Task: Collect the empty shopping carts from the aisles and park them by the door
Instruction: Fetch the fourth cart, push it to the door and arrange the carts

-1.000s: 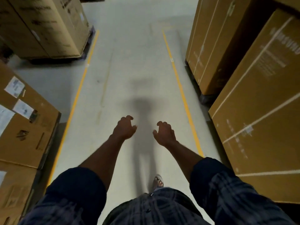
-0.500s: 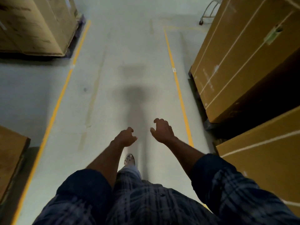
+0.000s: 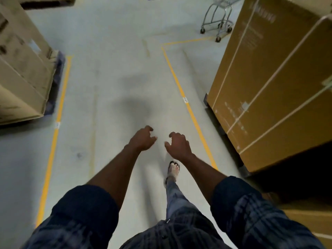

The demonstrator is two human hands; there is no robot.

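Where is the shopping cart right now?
Head view, top right: the cart stands at the aisle's far end, just past the big cardboard box on the right.

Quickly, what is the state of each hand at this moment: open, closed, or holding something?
Left hand: open, fingers loosely curled, holding nothing.
Right hand: open, fingers loosely curled, holding nothing.

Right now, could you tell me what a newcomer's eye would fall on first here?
The left hand and right hand stretch forward side by side mid-frame, fingers loosely curled, holding nothing. Far ahead on the right, a metal shopping cart stands just past a tall strapped cardboard box. Yellow lines edge the aisle floor.
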